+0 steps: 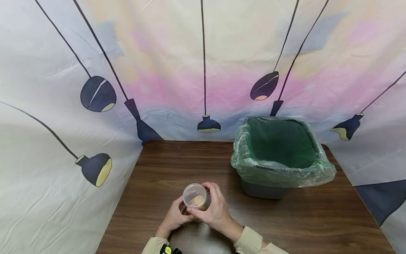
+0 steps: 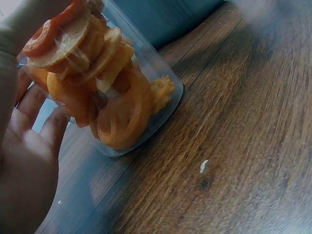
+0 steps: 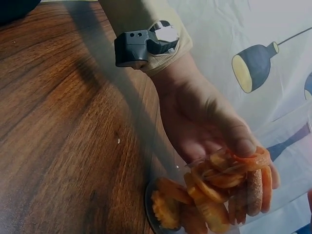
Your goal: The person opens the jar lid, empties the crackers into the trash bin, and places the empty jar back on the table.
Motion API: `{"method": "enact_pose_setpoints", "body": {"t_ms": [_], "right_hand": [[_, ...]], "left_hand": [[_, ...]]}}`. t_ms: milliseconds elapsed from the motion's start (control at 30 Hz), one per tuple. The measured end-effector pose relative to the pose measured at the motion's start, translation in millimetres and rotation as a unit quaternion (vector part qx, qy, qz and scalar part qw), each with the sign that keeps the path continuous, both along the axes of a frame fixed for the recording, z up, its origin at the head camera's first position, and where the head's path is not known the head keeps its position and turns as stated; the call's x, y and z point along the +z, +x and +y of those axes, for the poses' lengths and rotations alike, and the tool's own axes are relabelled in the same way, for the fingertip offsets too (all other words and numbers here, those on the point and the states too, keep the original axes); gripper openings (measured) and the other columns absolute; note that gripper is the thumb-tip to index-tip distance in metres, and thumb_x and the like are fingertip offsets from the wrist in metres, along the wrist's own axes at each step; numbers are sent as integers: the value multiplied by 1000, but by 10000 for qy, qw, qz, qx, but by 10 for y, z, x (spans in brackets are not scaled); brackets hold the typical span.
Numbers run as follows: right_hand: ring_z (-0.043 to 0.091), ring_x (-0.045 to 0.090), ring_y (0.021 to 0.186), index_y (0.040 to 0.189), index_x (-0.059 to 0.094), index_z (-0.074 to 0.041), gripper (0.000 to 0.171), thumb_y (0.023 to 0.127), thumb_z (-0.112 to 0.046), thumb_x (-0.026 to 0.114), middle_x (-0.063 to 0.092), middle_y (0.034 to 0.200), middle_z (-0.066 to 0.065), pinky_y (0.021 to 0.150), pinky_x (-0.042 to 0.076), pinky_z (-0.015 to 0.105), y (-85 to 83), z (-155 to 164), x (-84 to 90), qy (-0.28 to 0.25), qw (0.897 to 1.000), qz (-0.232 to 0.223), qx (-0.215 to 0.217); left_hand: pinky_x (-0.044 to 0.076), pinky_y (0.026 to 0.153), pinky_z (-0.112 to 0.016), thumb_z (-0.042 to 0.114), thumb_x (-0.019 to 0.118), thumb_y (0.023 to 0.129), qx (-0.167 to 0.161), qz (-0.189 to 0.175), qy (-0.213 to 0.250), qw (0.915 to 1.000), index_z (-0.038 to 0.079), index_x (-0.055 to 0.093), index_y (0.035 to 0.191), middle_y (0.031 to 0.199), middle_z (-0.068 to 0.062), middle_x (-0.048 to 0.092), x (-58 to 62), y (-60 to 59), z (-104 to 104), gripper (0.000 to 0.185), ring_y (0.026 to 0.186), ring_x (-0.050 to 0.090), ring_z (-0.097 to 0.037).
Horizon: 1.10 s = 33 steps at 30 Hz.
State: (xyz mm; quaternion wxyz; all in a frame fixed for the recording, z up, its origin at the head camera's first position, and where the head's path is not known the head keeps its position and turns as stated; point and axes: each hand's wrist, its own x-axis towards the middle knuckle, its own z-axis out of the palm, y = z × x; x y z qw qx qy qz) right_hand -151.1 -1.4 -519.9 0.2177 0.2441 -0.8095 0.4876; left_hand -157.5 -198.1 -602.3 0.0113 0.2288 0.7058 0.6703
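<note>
A clear plastic container [image 1: 190, 191] with round orange and tan snack pieces [image 2: 119, 114] low inside stands close over the table between the two hands. The left hand [image 1: 176, 216] grips its left side, and in the right wrist view that hand [image 3: 209, 122] has its thumb laid along the clear wall. From the right, the right hand [image 1: 217, 210] holds the container near its rim, thumb in front and fingers behind. Seen through the wall, the pieces include rings, flat discs and a small frilly-edged piece [image 2: 162, 92].
To the right at the back of the brown wooden table [image 1: 177, 162] stands a dark bin [image 1: 260, 190] lined with a green plastic bag [image 1: 285, 174]. A patterned cloth [image 1: 177, 53] hangs behind and beside the table. A small pale crumb [image 2: 203, 166] lies near the container.
</note>
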Motion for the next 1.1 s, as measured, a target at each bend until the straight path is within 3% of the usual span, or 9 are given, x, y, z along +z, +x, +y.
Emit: {"method": "enact_pose_setpoints", "body": {"t_ms": [167,300,533,700,867,1100], "right_hand": [[22,57,95,124,53,-6,76,71,-52,82,56,114,3,80,49,33,-19,0,-1,-14,9999,84,59],[21,57,94,123,54,-5,74,72,-52,81,57,113,4,79,50,33,-63,26,-3,-22,9995,192,232],[20,60,91,122,56,-7,71,71,-47,84,60,110,4,78,51,26,-201,138,30,60,9952,383,901],[17,59,92,122,57,-8,69,71,-46,84,59,111,3,79,51,24,-343,228,63,282,9857,572,1557],[13,59,97,126,55,-8,71,74,-47,81,58,115,1,84,51,21,-498,290,99,559,9708,592,2256],[10,58,101,130,53,-12,72,74,-46,82,58,116,0,84,54,32,-628,306,140,718,9555,460,2824]], "left_hand": [[44,99,-18,-8,79,72,17,12,-7,10000,-7,51,129,124,-23,59,-12,-6,-6,63,116,56,-6],[44,100,-18,-7,80,71,48,-12,-62,10000,-6,51,129,125,-27,58,14,-5,3,65,118,56,-8],[43,100,-17,-7,82,68,89,92,-169,9998,-4,51,132,126,-30,57,46,-3,18,71,119,57,-18],[42,101,-17,-7,82,68,74,49,-202,9998,-4,51,132,127,-18,60,30,-3,10,71,119,56,-6],[41,103,-17,-4,83,69,52,3,-202,9998,-2,50,133,130,-12,59,24,-4,8,72,122,54,-6],[40,103,-18,0,84,70,140,-62,-345,9993,3,51,135,132,-8,59,36,-5,-4,73,123,53,-7]]}}
